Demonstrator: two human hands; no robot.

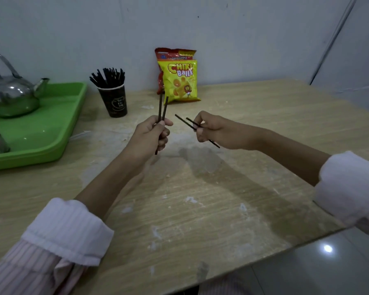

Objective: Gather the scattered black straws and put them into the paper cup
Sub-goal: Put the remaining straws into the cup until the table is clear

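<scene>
Straws (108, 78) fill the cup (114, 102) at eleven o'clock on the tabletop (200, 199), with a snack bag (180, 81) at twelve and a green tray (41, 128) at nine. The left grip (149, 135) is clamped on an upright pair (160, 107) above mid-tabletop. The right grip (213, 130), at its three o'clock, pinches a slanted pair (183, 120) aimed toward ten.

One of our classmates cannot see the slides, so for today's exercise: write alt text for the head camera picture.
Above a wooden table, a person's left hand holds two black straws upright while the right hand holds two more, tilted. Behind stand a black paper cup full of straws, snack bags, and a kettle on a green tray.
</scene>
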